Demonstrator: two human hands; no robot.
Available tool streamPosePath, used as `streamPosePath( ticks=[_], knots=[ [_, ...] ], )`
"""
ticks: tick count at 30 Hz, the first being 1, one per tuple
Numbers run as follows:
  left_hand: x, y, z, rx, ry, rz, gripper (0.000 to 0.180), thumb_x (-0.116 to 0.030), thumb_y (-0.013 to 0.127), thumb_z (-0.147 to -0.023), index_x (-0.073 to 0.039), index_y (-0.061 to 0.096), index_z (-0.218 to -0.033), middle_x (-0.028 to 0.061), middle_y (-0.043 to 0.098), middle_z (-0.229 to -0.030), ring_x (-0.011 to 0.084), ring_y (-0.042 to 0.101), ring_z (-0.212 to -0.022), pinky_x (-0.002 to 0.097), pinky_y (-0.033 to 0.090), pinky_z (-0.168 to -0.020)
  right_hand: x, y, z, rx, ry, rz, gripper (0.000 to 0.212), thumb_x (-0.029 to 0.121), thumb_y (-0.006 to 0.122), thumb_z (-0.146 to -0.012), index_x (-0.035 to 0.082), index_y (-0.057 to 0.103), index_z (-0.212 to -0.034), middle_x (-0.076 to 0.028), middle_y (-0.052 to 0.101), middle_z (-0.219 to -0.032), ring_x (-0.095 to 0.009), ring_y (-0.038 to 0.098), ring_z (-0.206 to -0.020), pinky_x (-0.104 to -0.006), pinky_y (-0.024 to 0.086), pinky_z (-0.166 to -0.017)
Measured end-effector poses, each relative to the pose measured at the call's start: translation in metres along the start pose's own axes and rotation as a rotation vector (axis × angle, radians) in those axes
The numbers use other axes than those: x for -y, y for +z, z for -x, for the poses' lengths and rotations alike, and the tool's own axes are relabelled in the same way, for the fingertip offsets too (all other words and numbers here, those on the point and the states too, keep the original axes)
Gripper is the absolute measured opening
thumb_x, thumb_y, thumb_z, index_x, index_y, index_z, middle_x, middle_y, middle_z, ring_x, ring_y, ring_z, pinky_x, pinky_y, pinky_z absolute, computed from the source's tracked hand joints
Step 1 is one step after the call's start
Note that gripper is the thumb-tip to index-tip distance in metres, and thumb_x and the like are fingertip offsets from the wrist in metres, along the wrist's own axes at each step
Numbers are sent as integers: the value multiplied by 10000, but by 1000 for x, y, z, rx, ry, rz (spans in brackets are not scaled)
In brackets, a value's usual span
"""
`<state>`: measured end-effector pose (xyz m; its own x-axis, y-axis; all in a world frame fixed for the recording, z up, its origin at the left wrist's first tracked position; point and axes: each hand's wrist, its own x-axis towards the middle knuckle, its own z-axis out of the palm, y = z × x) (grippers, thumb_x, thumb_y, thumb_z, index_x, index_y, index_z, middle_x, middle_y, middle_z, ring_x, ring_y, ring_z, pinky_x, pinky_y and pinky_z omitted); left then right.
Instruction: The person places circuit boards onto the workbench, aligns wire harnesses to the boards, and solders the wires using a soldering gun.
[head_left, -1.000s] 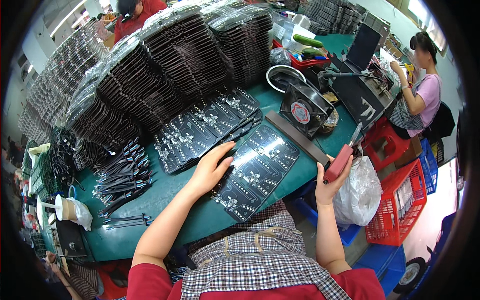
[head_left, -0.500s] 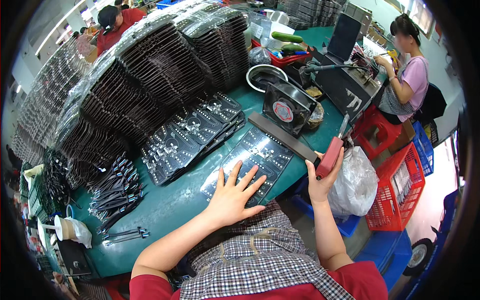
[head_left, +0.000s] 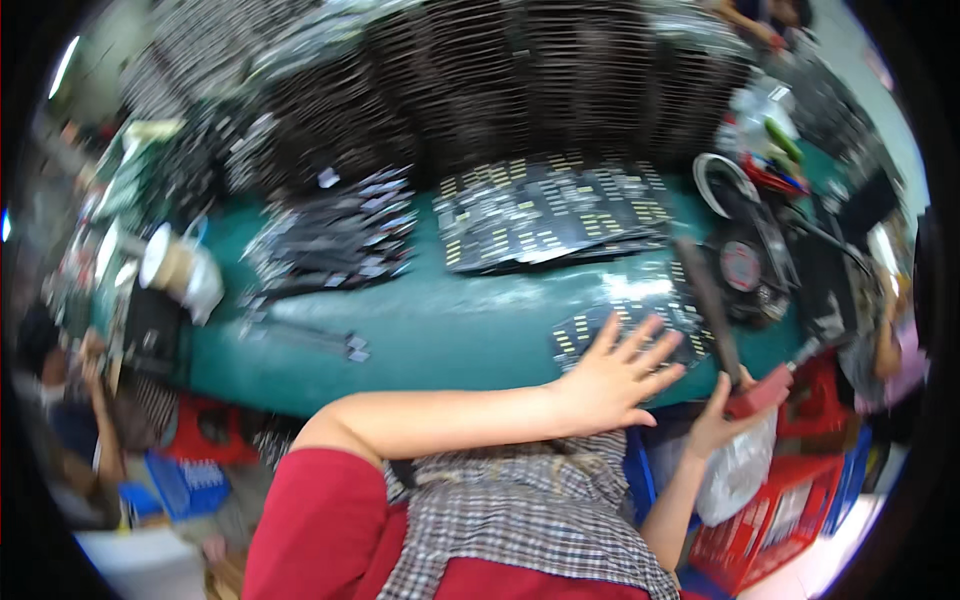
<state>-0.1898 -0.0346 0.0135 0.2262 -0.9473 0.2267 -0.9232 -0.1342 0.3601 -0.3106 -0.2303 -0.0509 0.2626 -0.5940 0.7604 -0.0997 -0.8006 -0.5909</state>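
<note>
My left hand (head_left: 612, 385) lies with fingers spread over a black circuit board (head_left: 572, 338) near the table's front edge. My right hand (head_left: 712, 428), to its right, is closed around a red-handled soldering iron (head_left: 762, 392) whose tip points away to the upper right. Alongside the board runs a long dark bar (head_left: 708, 305), close to the right hand's fingertips. Behind the board sits a low pile of circuit boards (head_left: 555, 215). Motion blur hides fine detail on the boards.
Tall stacks of boards (head_left: 520, 90) line the back of the green table (head_left: 440, 345). Bundled black cables (head_left: 335, 240) and a spool (head_left: 168, 262) are left. A fan (head_left: 742, 265) stands right. Below are a plastic bag (head_left: 740, 480) and red crate (head_left: 765, 525). Other people are nearby.
The view has swung left, so the table and both hands appear farther right. My left hand remains spread over the board; my right hand still holds the soldering iron.
</note>
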Motion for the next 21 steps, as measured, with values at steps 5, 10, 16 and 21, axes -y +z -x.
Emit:
streamPosePath(
  ticks=[5,10,16,21],
  knots=[
    [28,-83,101,43,-403,-311,295,-253,624,-761,-51,622,-975,112,583,-1036,284,531,-1032,437,423,-855,-2,-6,-4,-18,-57,81,739,-53,621,-837,-51,151,-1407,-255,393,-1356,-283,583,-1029,-400,473,-919],
    [66,-135,222,-129,-805,-326,144,-60,656,-728,-59,626,-868,84,601,-830,274,568,-890,378,430,-804,1,-27,5,-60,4,52,674,-25,586,-873,-55,165,-1399,-217,554,-1184,-242,588,-1029,-379,441,-944],
    [104,-124,259,-103,-682,-26,214,-56,684,-718,-44,586,-908,75,529,-827,265,496,-864,356,407,-781,20,-45,19,-33,22,-35,633,-29,571,-882,-61,195,-1391,-182,596,-1105,-228,582,-1030,-351,430,-949],
    [110,-133,221,-431,-755,284,220,38,631,-754,-27,589,-960,25,450,-794,123,454,-751,238,404,-678,29,-79,30,-3,163,51,424,18,555,-901,-50,367,-1274,-116,594,-1036,-171,581,-903,-295,456,-832]
  ],
)
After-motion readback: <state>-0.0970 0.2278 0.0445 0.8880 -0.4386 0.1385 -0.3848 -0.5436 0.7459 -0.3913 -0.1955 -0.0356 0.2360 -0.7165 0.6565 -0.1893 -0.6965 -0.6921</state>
